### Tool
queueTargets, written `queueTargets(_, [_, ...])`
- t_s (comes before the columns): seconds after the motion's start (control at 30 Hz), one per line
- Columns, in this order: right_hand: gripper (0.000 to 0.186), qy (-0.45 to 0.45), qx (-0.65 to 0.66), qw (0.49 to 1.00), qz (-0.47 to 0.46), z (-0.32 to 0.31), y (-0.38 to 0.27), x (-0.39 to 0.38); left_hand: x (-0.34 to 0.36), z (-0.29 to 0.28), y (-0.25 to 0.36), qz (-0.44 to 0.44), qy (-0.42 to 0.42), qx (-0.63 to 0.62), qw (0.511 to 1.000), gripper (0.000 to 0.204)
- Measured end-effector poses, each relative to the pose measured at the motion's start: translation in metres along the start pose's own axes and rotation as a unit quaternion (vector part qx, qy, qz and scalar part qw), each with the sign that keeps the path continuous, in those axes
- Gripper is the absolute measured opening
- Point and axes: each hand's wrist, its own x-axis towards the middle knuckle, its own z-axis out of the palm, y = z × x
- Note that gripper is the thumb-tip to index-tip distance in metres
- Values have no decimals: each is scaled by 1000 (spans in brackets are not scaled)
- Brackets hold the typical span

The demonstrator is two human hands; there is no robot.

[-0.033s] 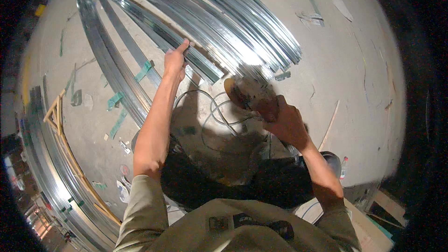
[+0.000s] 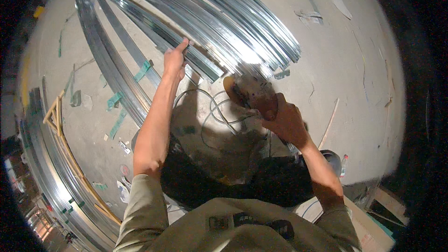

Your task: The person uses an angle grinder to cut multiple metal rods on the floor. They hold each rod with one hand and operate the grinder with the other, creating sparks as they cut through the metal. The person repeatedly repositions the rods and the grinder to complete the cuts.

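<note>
One metal channel (image 2: 204,68) runs from far left to near right in the left hand's (image 2: 174,61) grip, its near end just left of the power tool (image 2: 255,97) the right hand (image 2: 287,123) clasps.

Over here, the metal channels (image 2: 224,18) gleam, all shiny; the concrete floor (image 2: 340,60) looks dull and scuffed, the cloth shirt (image 2: 200,238) dull too.

A pale grey floor (image 2: 364,126) spreads out, littered with green strips (image 2: 117,123) and whitish scraps (image 2: 309,17); a bright pool of light (image 2: 217,129) falls mid-floor, edged by shadow (image 2: 189,112); a warm glow (image 2: 41,226) shows lower left.
</note>
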Motion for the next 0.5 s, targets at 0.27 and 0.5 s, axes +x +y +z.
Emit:
queueTargets(0.27, [63, 37, -15, 999, -11, 5, -12, 1, 4, 10, 2, -20, 40, 64, 997, 29])
queueTargets(0.5, [65, 35, -18, 999, -8, 7, -16, 0, -11, 20, 7, 18, 12, 25, 999, 30])
